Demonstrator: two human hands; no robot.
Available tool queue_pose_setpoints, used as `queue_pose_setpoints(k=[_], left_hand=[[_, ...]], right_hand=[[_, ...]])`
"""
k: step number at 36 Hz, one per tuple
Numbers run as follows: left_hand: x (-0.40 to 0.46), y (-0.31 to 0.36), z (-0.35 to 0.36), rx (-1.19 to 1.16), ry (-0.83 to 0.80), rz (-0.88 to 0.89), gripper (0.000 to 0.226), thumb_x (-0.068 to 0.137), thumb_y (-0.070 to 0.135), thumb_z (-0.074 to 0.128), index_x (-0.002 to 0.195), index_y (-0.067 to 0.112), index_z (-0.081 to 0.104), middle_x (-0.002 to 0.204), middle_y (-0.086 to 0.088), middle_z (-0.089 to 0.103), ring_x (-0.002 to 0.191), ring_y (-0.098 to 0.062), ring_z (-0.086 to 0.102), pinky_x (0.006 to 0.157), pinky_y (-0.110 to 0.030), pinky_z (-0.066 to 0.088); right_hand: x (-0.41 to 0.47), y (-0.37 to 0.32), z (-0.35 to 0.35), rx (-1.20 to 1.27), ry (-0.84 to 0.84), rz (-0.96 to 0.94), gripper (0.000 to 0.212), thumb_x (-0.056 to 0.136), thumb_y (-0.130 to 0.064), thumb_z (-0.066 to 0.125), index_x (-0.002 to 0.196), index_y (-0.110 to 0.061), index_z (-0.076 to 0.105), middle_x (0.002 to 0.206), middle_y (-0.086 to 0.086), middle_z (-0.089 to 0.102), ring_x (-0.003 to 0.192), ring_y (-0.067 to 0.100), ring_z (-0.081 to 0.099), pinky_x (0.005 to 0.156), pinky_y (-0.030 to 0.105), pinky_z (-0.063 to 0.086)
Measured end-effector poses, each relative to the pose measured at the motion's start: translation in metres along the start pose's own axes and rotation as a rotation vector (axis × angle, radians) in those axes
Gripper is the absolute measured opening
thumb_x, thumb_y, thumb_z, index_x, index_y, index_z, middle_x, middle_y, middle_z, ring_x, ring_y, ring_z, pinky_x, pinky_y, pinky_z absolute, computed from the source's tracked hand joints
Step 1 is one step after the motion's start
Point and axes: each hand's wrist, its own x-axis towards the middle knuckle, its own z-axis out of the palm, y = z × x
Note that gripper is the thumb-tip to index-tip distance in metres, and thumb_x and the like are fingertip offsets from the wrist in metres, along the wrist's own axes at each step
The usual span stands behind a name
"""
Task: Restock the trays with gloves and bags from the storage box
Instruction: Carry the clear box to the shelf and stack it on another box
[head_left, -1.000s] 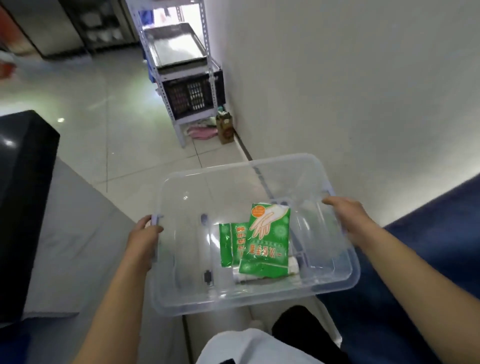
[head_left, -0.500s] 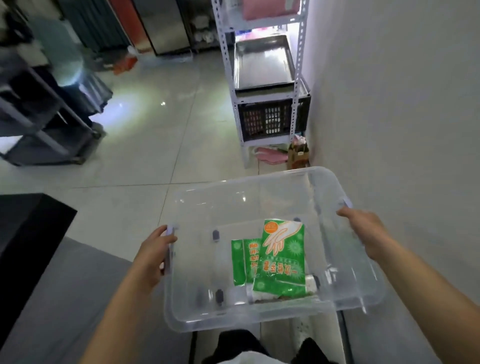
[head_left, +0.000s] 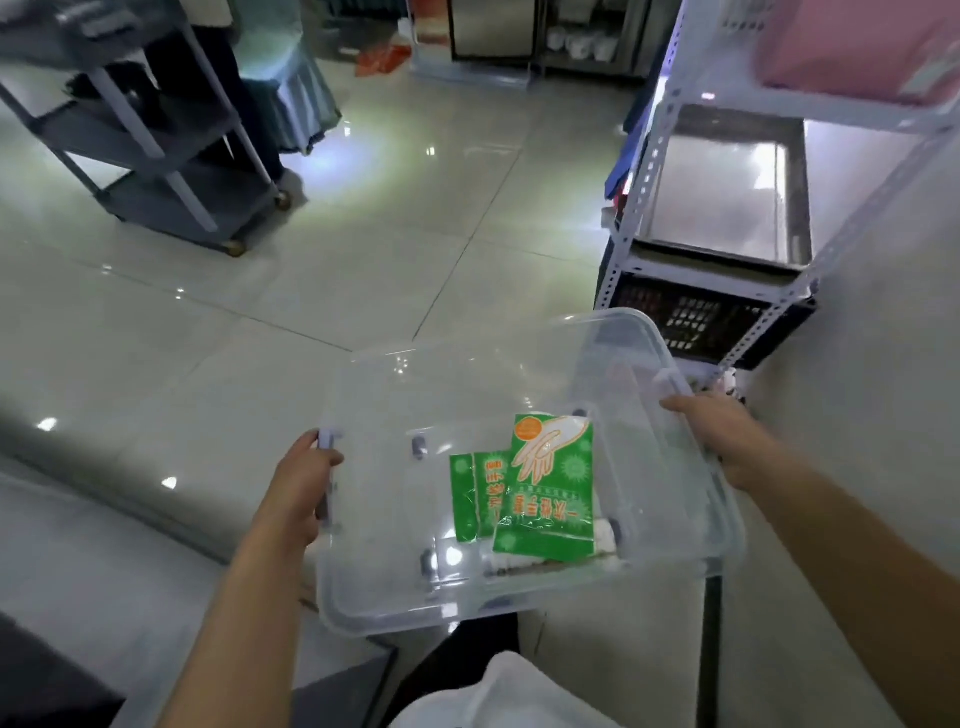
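I carry a clear plastic storage box (head_left: 384, 597) in front of my body, above the tiled floor. My left hand (head_left: 298, 488) grips its left rim and my right hand (head_left: 719, 434) grips its right rim. Inside, toward the right, lies a green glove packet (head_left: 550, 493) printed with a hand, on top of a second green packet (head_left: 475, 493). White bags (head_left: 605, 538) show under them. A metal tray (head_left: 727, 192) sits on the white shelf rack (head_left: 644, 171) ahead at the right.
A black crate (head_left: 691, 317) stands under the tray on the rack's lower level. A pink item (head_left: 852, 47) lies on an upper shelf. A grey wheeled cart (head_left: 156, 156) stands at the far left, and a white wall (head_left: 883, 415) runs along my right.
The view has swung left and forward, so the shelf rack is now closer and at the right. The box stays held in both hands, contents unmoved.
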Motion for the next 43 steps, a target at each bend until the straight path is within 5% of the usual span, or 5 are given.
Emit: queue_pose_setpoints(k=[5,14,23,29,43], left_hand=[[0.065,0.081,-0.003,-0.036,-0.017,-0.036,0.029,0.093,0.012,0.046,0.098,0.033,0.065,0.092,-0.006,0.055,0.077,-0.027,0.05,0.063,-0.048,0.052],[0.185,0.205,0.019,-0.089,0.002,-0.008,0.025,0.093,0.02,0.053,0.087,0.041,0.065,0.087,0.004,0.064,0.07,-0.02,0.057,0.06,-0.027,0.045],[0.322,0.34,0.052,-0.011,0.036,-0.035,0.03,0.097,0.022,0.051,0.123,0.032,0.061,0.098,-0.004,0.061,0.086,-0.028,0.058,0.081,-0.046,0.051],[0.397,0.427,0.068,-0.005,0.029,-0.046,0.015,0.098,0.039,0.056,0.091,0.037,0.069,0.095,-0.003,0.063,0.09,-0.029,0.059,0.084,-0.048,0.047],[0.682,0.63,0.17,0.064,-0.111,0.054,0.02,0.097,0.036,0.056,0.117,0.038,0.062,0.09,0.002,0.062,0.084,-0.028,0.059,0.066,-0.032,0.043]], right_hand=[[0.056,-0.08,0.027,-0.019,0.042,0.023,0.036,0.081,-0.03,0.071,0.111,-0.011,0.067,0.103,0.014,0.067,0.092,0.035,0.065,0.087,0.048,0.055],[0.186,-0.179,0.072,0.057,0.035,0.045,0.033,0.083,-0.019,0.07,0.11,-0.002,0.067,0.095,0.02,0.068,0.074,0.031,0.062,0.071,0.041,0.051],[0.344,-0.296,0.136,0.145,-0.02,0.131,0.024,0.083,-0.028,0.07,0.099,-0.01,0.066,0.104,0.019,0.066,0.098,0.037,0.065,0.096,0.053,0.05],[0.44,-0.371,0.164,0.137,0.001,0.151,0.015,0.081,-0.025,0.072,0.082,-0.011,0.065,0.077,0.008,0.059,0.069,0.025,0.057,0.072,0.042,0.054],[0.644,-0.538,0.199,0.216,0.162,0.18,0.013,0.082,-0.02,0.07,0.088,-0.009,0.067,0.087,0.014,0.062,0.078,0.03,0.058,0.069,0.036,0.046]])
